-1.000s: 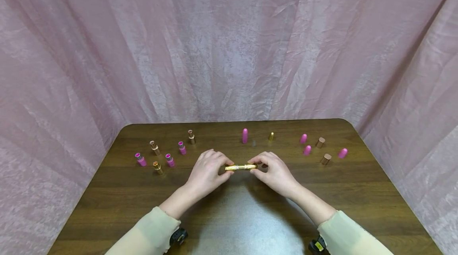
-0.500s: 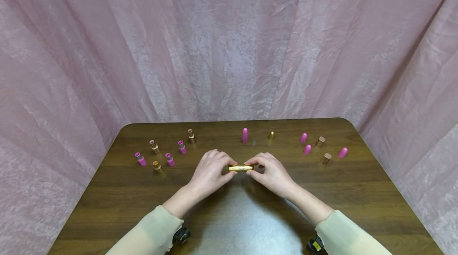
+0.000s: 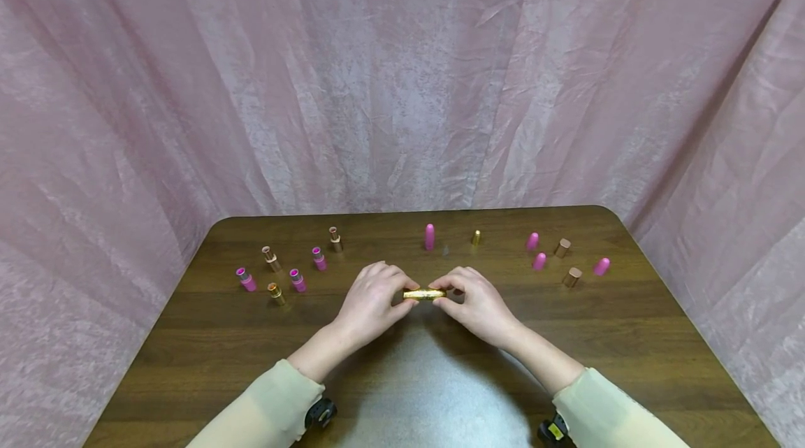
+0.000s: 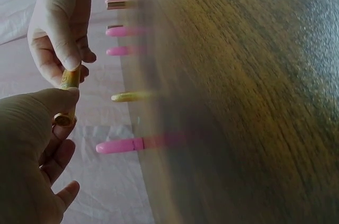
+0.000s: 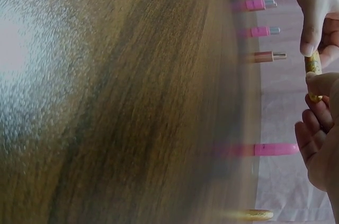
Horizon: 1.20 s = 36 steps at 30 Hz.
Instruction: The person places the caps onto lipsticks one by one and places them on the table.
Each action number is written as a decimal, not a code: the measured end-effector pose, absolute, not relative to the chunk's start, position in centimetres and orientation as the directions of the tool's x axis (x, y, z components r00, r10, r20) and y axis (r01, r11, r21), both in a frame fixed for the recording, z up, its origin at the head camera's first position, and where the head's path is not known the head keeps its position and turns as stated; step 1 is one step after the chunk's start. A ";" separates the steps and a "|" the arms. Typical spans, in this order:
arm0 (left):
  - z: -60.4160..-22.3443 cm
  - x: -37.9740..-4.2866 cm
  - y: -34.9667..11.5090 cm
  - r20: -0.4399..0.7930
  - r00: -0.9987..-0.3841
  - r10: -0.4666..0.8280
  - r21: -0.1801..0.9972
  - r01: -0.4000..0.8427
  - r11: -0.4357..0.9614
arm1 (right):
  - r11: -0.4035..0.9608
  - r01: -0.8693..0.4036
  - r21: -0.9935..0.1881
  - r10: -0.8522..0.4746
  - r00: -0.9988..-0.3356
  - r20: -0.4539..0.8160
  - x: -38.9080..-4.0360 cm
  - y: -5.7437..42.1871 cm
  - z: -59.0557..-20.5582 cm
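Observation:
A shiny gold lipstick tube (image 3: pixel 424 294) lies level between my two hands, held above the table. My left hand (image 3: pixel 372 300) pinches its left end between thumb and fingers. The right end is pinched the same way by my right hand (image 3: pixel 476 302). In the left wrist view, the patterned gold tube (image 4: pixel 69 80) shows between both thumbs, its round end facing the camera. The right wrist view has the thumbs near each other along the tube (image 5: pixel 313 63). Fingertips cover both ends in the head view.
Uncapped lipstick bases stand at left: pink (image 3: pixel 298 282), rose-gold (image 3: pixel 272 259) and gold (image 3: pixel 276 294). Pink caps (image 3: pixel 602 266) and rose-gold caps (image 3: pixel 572 277) stand at right. A capped pink lipstick (image 3: pixel 430 237) and a gold rounded piece (image 3: pixel 476 237) stand at the back, before a pink curtain (image 3: pixel 402 84).
The hands have come slightly closer together. The narrow middle section that showed between the tube's two halves a second ago is now covered, and the tube looks shorter.

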<state>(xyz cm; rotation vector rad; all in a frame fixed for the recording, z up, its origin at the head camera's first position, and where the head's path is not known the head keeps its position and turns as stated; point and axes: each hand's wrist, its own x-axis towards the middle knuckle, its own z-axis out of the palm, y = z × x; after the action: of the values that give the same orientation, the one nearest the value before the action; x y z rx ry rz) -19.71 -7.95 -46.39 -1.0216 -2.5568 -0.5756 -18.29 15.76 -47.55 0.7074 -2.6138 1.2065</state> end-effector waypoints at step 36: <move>-47.0 -22.1 -8.0 0.295 -0.841 0.454 0.308 0.533 0.788 | 0.690 -0.464 -0.556 -0.355 -0.886 0.300 -18.8 16.5 -47.2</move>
<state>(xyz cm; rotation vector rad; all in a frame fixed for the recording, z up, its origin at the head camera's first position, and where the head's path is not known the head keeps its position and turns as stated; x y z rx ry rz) -22.10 -7.98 -47.01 -0.7745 -2.7732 -0.5686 -18.78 16.50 -47.24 0.6675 -2.7299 0.9671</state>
